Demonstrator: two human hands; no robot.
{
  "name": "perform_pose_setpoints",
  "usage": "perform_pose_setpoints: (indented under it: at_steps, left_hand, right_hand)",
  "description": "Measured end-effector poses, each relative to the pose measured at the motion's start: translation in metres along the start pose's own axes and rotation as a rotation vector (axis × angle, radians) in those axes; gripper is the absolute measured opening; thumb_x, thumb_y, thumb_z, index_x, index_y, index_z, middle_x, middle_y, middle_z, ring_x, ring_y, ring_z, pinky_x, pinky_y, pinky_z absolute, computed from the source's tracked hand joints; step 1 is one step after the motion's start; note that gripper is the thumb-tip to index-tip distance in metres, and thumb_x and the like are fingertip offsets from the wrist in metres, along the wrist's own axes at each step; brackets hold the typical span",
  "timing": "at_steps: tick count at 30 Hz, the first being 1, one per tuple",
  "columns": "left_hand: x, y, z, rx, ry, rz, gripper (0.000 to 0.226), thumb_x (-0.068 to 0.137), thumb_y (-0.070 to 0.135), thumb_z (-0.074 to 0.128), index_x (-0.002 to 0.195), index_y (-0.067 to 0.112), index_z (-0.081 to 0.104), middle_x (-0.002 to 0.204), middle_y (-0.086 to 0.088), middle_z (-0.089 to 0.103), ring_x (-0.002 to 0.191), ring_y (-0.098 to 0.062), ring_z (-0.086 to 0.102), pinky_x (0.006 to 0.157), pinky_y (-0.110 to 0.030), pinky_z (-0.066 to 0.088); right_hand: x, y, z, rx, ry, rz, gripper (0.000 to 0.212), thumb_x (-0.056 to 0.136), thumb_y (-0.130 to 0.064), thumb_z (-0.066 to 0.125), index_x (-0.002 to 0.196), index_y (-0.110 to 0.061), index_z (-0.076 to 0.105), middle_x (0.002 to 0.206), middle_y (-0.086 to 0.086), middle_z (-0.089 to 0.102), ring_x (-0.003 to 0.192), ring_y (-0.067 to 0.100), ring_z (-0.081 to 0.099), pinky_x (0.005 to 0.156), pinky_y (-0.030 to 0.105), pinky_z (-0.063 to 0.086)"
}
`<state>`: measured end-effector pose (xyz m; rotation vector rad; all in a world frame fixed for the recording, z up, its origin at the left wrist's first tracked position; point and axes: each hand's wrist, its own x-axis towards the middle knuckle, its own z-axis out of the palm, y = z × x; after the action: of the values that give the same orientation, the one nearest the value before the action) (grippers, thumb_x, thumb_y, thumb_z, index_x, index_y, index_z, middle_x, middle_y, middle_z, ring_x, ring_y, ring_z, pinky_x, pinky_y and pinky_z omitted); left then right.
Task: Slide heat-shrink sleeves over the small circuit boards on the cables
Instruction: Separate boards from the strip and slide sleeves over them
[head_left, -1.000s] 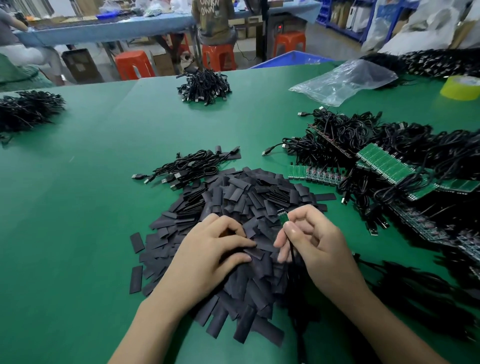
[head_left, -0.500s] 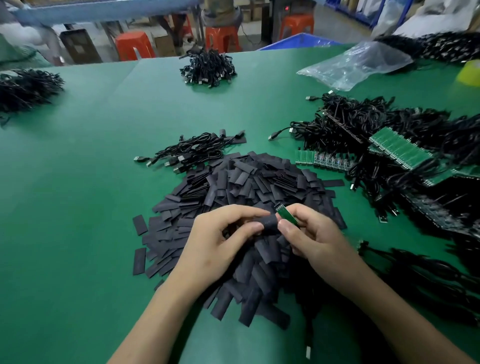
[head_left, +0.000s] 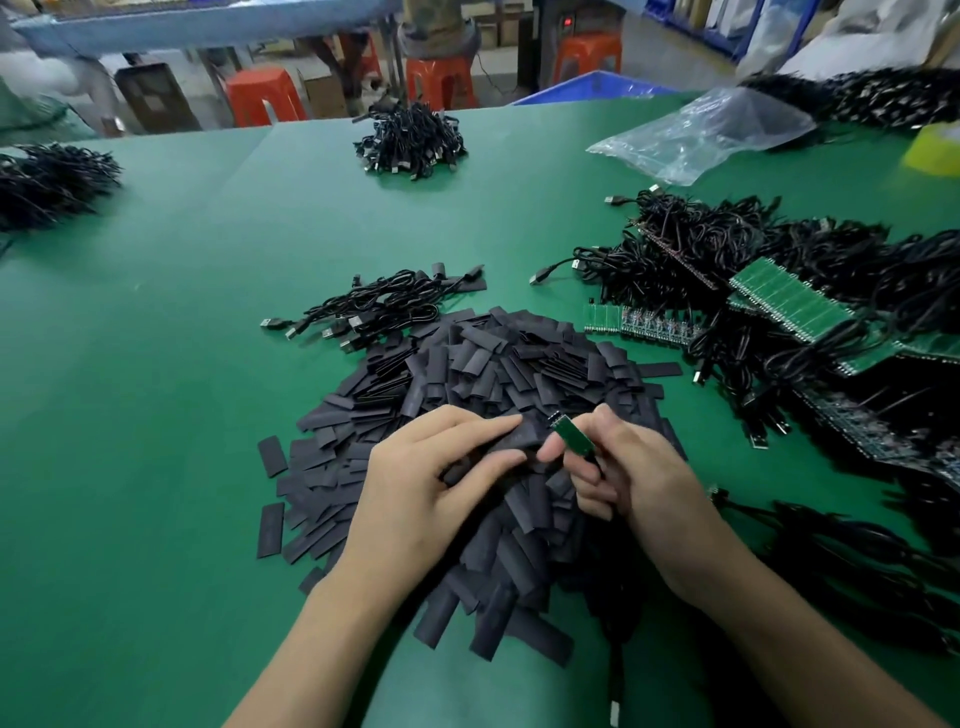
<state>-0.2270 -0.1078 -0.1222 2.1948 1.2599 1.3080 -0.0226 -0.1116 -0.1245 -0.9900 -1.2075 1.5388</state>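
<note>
I log green surface (head_left: 156, 415), sleeve pile (head_left: 493, 374) at centre, cable heap (head_left: 779, 291) right of pile, left hand (head_left: 431, 483) over pile, grip pinching one sleeve (head_left: 519, 439), right hand (head_left: 639, 483) beside it, grip pinching circuit board (head_left: 571, 435), board end just beside sleeve

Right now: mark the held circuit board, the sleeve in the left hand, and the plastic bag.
circuit board (head_left: 571, 438), head view, middle of its green face
sleeve (head_left: 524, 436), head view, its exposed middle
plastic bag (head_left: 701, 130), head view, crumpled middle
</note>
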Motion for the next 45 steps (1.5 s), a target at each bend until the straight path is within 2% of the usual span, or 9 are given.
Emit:
perform_pose_setpoints:
  at_steps: [3,7,10,14,21,29,34,40,45]
  left_hand:
    - [-0.001,-0.002,-0.002,-0.064,-0.022,-0.050,0.025,0.090,0.023,0.076,0.115,0.018,0.078,0.101,0.009,0.071,0.095,-0.008,0.067,0.084,-0.016,0.047]
    - [0.001,-0.006,-0.004,-0.094,-0.038,-0.068,0.022,0.090,0.020,0.075,0.112,0.016,0.079,0.103,0.009,0.072,0.097,-0.010,0.069,0.086,-0.019,0.049]
    - [0.001,-0.007,-0.005,-0.101,-0.041,-0.072,0.021,0.090,0.020,0.076,0.111,0.017,0.080,0.103,0.009,0.073,0.098,-0.010,0.069,0.086,-0.019,0.049]
    - [0.001,-0.009,-0.005,-0.116,-0.044,-0.065,0.021,0.089,0.020,0.077,0.110,0.017,0.080,0.102,0.009,0.073,0.097,-0.011,0.069,0.086,-0.019,0.050]
    - [0.000,-0.008,-0.004,-0.095,-0.058,-0.023,0.021,0.089,0.017,0.078,0.110,0.015,0.080,0.101,0.009,0.072,0.095,-0.010,0.070,0.083,-0.021,0.052]
    - [-0.001,-0.011,-0.005,0.070,-0.098,0.116,0.025,0.093,0.025,0.075,0.116,0.018,0.078,0.102,0.008,0.068,0.094,-0.006,0.065,0.082,-0.023,0.052]
    - [0.001,-0.014,-0.011,0.145,-0.145,0.178,0.024,0.097,0.029,0.071,0.118,0.020,0.077,0.103,0.006,0.067,0.092,-0.011,0.066,0.079,-0.031,0.055]
    - [0.000,-0.012,-0.009,0.128,-0.170,0.147,0.025,0.098,0.030,0.068,0.121,0.020,0.075,0.105,0.008,0.066,0.094,-0.007,0.065,0.081,-0.028,0.054]
    - [-0.001,-0.012,-0.007,0.069,-0.164,0.075,0.026,0.096,0.028,0.071,0.121,0.022,0.075,0.106,0.013,0.064,0.096,-0.002,0.064,0.085,-0.017,0.048]
  right_hand:
    - [0.001,-0.002,-0.001,0.063,-0.005,0.044,0.040,0.098,-0.038,0.046,0.087,-0.014,0.076,0.065,-0.005,0.040,0.054,0.009,0.030,0.049,0.021,0.032]
    - [-0.003,-0.006,0.002,-0.172,0.010,-0.012,0.028,0.096,-0.036,0.053,0.088,-0.020,0.074,0.068,0.009,0.033,0.059,0.021,0.030,0.053,0.027,0.033]
    - [-0.006,-0.005,0.003,-0.358,0.007,-0.095,0.023,0.103,-0.030,0.056,0.088,-0.024,0.072,0.059,-0.003,0.038,0.057,0.019,0.033,0.054,0.033,0.030]
    - [-0.007,-0.005,0.003,-0.421,0.036,-0.127,0.018,0.103,-0.017,0.058,0.092,-0.018,0.072,0.060,-0.024,0.057,0.056,-0.003,0.047,0.058,0.012,0.039]
    - [-0.008,-0.005,0.004,-0.473,0.077,-0.148,0.017,0.100,-0.018,0.063,0.087,-0.021,0.074,0.059,-0.016,0.053,0.055,0.000,0.042,0.054,0.014,0.034]
    - [-0.007,-0.006,-0.001,-0.541,0.040,-0.127,0.015,0.097,-0.024,0.068,0.083,-0.025,0.074,0.075,0.010,0.066,0.068,0.033,0.058,0.065,0.046,0.047]
    - [-0.007,-0.005,-0.003,-0.622,0.007,-0.113,0.015,0.096,-0.025,0.069,0.081,-0.024,0.073,0.070,0.003,0.062,0.061,0.010,0.052,0.062,0.033,0.044]
    - [-0.007,-0.008,-0.001,-0.632,0.008,-0.126,0.015,0.094,-0.024,0.071,0.078,-0.021,0.072,0.069,0.005,0.061,0.060,0.016,0.053,0.064,0.039,0.046]
    - [-0.007,-0.009,-0.001,-0.703,0.046,-0.199,0.016,0.093,-0.022,0.073,0.076,-0.023,0.070,0.073,-0.006,0.063,0.066,0.011,0.058,0.062,0.024,0.046]
